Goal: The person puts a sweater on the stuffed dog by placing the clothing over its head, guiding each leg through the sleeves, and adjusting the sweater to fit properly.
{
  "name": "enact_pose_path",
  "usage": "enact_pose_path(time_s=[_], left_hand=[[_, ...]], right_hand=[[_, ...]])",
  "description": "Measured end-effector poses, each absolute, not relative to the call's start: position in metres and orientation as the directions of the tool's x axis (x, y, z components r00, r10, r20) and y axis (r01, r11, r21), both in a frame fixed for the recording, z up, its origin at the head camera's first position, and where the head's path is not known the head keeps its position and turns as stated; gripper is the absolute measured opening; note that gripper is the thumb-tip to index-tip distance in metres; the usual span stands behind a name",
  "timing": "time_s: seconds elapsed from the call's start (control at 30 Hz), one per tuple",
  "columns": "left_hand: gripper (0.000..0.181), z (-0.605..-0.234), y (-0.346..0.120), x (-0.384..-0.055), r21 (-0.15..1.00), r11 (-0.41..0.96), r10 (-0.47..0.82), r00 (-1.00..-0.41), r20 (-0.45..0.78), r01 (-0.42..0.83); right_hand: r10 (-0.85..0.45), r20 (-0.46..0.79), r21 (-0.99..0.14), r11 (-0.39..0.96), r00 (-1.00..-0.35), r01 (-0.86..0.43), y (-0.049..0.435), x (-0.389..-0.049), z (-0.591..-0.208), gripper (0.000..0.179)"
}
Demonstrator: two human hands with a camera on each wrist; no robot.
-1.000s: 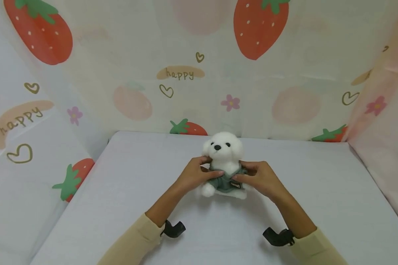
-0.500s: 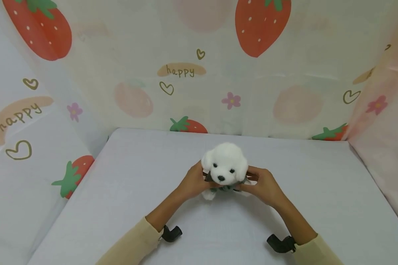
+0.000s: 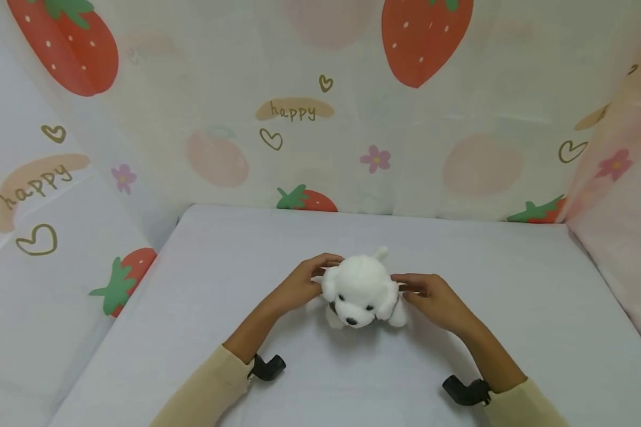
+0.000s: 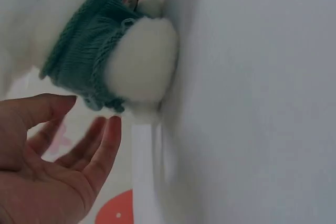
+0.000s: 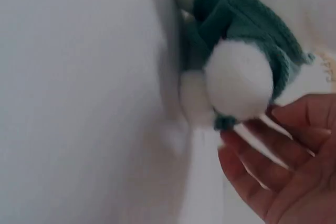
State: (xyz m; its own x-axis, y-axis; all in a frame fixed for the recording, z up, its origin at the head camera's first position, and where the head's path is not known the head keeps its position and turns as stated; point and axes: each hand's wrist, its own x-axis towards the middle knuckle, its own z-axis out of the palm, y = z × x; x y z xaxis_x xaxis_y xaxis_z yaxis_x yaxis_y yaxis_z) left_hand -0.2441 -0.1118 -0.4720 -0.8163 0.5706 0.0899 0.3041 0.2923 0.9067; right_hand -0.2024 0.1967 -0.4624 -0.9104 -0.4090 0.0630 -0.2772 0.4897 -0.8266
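A white plush dog stands on the white table, head tilted down towards me and tail tip showing behind. Its green knitted sweater shows clearly in both wrist views. My left hand is beside the dog's left-of-frame side, thumb and fingers loosely spread; in the left wrist view the fingertips lie close to the sweater's edge. On the other side my right hand has relaxed fingers, their tips at or just against the toy in the right wrist view. Neither hand grips it.
A cloth backdrop printed with strawberries, hearts and flowers hangs behind the table, with similar cloth on both sides. Each wrist wears a black camera mount, the left one and the right one.
The plush dog has gone from upright, held in both hands, to standing on its legs with its head nearer me. Both hands have released it and loosened outward.
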Motion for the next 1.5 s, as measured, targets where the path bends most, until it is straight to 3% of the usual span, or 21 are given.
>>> enact_pose_path(time_s=[0.13, 0.27, 0.47, 0.57, 0.67, 0.77, 0.87, 0.93, 1.03, 1.2, 1.33, 1.5], left_hand=[[0.036, -0.476, -0.101, -0.252, 0.858, 0.395, 0.508, -0.856, 0.094, 0.329], [0.035, -0.478, -0.09, -0.255, 0.77, 0.472, 0.512, -0.845, 0.157, 0.429], [0.025, -0.479, -0.083, -0.254, 0.611, 0.57, 0.532, -0.813, 0.236, 0.549], [0.008, -0.475, -0.083, -0.251, 0.457, 0.698, 0.513, -0.83, 0.217, 0.551], [0.024, -0.47, -0.083, -0.25, 0.346, 0.798, 0.465, -0.869, 0.167, 0.493], [0.024, -0.471, -0.086, -0.25, 0.433, 0.765, 0.466, -0.874, 0.138, 0.477], [0.006, -0.471, -0.093, -0.25, 0.602, 0.649, 0.529, -0.844, 0.084, 0.466], [0.027, -0.471, -0.099, -0.251, 0.702, 0.573, 0.567, -0.823, 0.032, 0.423], [0.049, -0.472, -0.105, -0.254, 0.754, 0.549, 0.583, -0.812, -0.036, 0.361], [0.046, -0.472, -0.107, -0.259, 0.739, 0.549, 0.616, -0.787, -0.041, 0.391], [0.042, -0.469, -0.115, -0.26, 0.724, 0.583, 0.6, -0.796, -0.079, 0.368], [0.038, -0.468, -0.123, -0.259, 0.732, 0.577, 0.621, -0.777, -0.106, 0.362]], right_hand=[[-0.298, 0.116, -0.818, 0.512, -0.947, -0.262, 0.179, -0.208, -0.465, 0.038], [-0.226, 0.216, -0.772, 0.556, -0.95, -0.308, 0.166, -0.212, -0.473, 0.042], [-0.224, 0.335, -0.597, 0.701, -0.915, -0.39, 0.161, -0.219, -0.48, 0.02], [-0.243, 0.299, -0.47, 0.804, -0.923, -0.364, 0.163, -0.219, -0.477, 0.014], [-0.249, 0.239, -0.405, 0.853, -0.938, -0.33, 0.164, -0.219, -0.472, 0.019], [-0.244, 0.158, -0.488, 0.823, -0.957, -0.291, 0.165, -0.221, -0.471, 0.028], [-0.274, 0.064, -0.621, 0.742, -0.96, -0.253, 0.17, -0.221, -0.472, 0.034], [-0.293, -0.016, -0.709, 0.677, -0.956, -0.195, 0.176, -0.219, -0.471, 0.039], [-0.318, -0.089, -0.79, 0.6, -0.944, -0.127, 0.183, -0.217, -0.469, 0.045], [-0.333, -0.089, -0.773, 0.618, -0.939, -0.146, 0.188, -0.217, -0.466, 0.044], [-0.291, -0.137, -0.708, 0.698, -0.947, -0.112, 0.194, -0.217, -0.463, 0.034], [-0.325, -0.165, -0.706, 0.698, -0.931, -0.118, 0.199, -0.219, -0.46, 0.024]])
